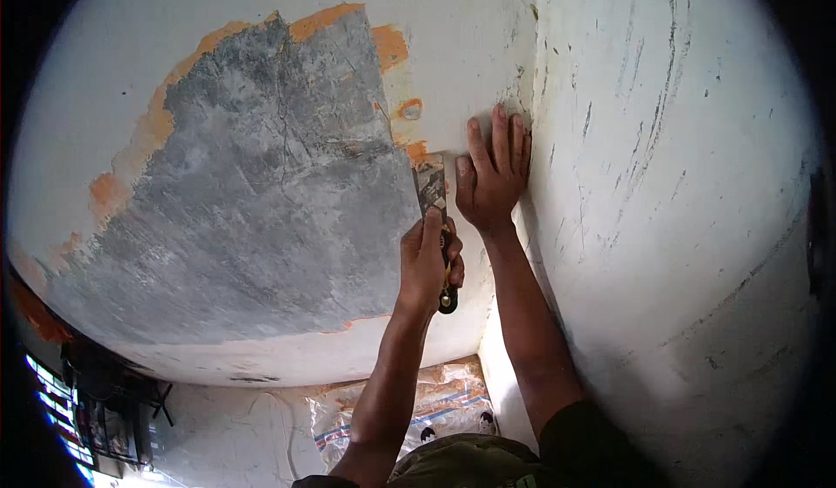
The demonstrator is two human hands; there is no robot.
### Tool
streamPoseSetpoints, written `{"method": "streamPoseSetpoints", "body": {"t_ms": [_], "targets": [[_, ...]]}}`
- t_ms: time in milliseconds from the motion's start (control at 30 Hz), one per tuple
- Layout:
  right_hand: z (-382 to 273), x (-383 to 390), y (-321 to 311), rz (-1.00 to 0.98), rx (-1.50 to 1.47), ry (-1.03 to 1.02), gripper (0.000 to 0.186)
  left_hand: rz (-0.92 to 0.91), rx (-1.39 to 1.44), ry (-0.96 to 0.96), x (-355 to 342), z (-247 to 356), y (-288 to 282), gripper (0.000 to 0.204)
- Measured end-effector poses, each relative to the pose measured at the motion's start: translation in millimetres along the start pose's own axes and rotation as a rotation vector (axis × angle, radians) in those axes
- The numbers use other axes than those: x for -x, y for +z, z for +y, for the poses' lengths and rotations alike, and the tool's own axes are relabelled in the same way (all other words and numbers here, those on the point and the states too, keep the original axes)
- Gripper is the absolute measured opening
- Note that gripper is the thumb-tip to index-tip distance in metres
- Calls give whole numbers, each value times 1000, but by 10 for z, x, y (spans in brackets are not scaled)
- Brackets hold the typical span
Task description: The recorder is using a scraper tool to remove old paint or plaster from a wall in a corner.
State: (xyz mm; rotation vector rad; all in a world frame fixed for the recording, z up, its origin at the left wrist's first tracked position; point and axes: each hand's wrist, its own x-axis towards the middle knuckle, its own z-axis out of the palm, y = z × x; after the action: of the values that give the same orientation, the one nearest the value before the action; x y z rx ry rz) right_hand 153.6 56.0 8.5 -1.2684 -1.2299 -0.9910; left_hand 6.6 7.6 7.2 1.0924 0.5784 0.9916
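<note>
My left hand (pixel 421 266) is wrapped round the dark handle of a scraper (pixel 430 183), with the thumb pressed along its blade. The blade's edge points up and meets the wall (pixel 461 79) at the right border of a large bare grey patch (pixel 287 201). Orange and cream layers show along that border, close above the blade. To the right of the scraper, my right hand (pixel 493 183) lies flat on the white paint, fingers spread and pointing up, beside the room corner. Nothing is in it.
A white side wall (pixel 670 183) with dark scuffs meets the worked wall just right of my right hand. On the floor below lies a clear plastic sheet with blue and red stripes (pixel 444 405). A dark piece of furniture (pixel 109 401) stands at the lower left.
</note>
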Motion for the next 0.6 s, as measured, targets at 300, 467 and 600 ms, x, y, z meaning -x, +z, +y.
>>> {"method": "streamPoseSetpoints", "body": {"t_ms": [300,467,600], "targets": [[-11,1,8,15,-27,-1,42,-24,22,-11,56,-63,-42,39],[18,6,30,36,5,-19,41,-37,42,18,6,93,41,36],[37,-10,27,62,4,-30,41,-50,33,37,-5,123,32,39]]}}
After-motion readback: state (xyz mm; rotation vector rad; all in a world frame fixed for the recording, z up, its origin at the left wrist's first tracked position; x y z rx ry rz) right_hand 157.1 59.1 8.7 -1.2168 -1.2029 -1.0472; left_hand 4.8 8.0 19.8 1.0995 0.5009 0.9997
